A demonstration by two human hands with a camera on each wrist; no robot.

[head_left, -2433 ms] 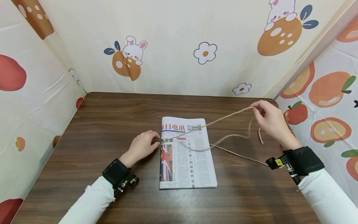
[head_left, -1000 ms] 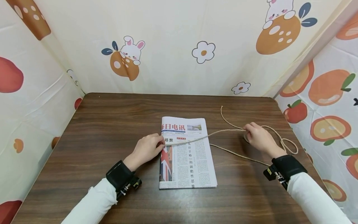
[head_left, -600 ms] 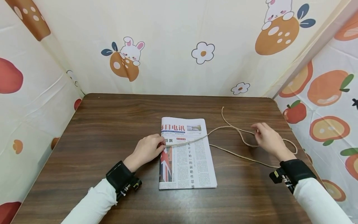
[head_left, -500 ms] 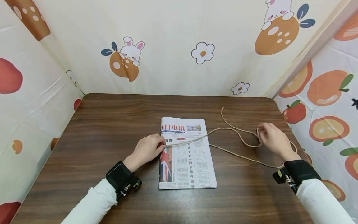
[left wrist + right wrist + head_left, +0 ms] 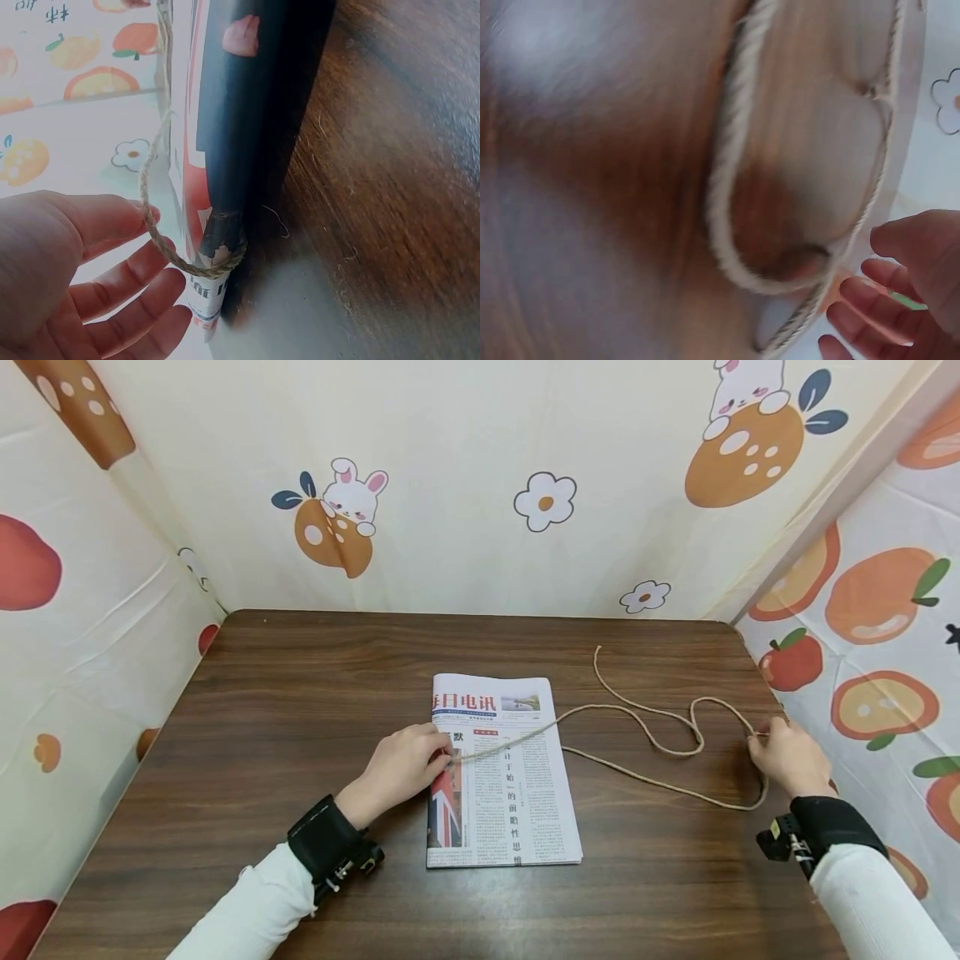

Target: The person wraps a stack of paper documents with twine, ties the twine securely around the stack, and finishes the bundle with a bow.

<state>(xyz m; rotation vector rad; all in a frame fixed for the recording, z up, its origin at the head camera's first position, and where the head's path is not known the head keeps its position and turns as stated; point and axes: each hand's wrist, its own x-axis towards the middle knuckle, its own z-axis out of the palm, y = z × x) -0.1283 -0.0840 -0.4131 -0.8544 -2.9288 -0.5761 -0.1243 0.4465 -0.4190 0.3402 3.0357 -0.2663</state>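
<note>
A folded newspaper (image 5: 517,802) lies on the brown table. A thin beige rope (image 5: 630,768) comes out from under its right side and also crosses over its front. In the left wrist view the rope (image 5: 180,262) bends round the paper's folded left edge. My left hand (image 5: 397,768) pinches it there between thumb and index finger, just over the newspaper. My right hand (image 5: 791,756) is by the table's right edge, fingertips right at a bend of the rope. In the right wrist view its fingers (image 5: 877,300) are spread and relaxed, beside the rope.
The rope's slack lies in loose curves right of the newspaper, with one free end (image 5: 597,649) toward the back. Printed cloth (image 5: 450,552) stands behind the table (image 5: 322,668) and at both sides. A black wrist camera band (image 5: 326,835) is on each wrist.
The right hand lowered the rope, let it go and moved right along the slack, spreading its curves out. The left hand stayed at the newspaper's left edge, shifting slightly right and toward me.
</note>
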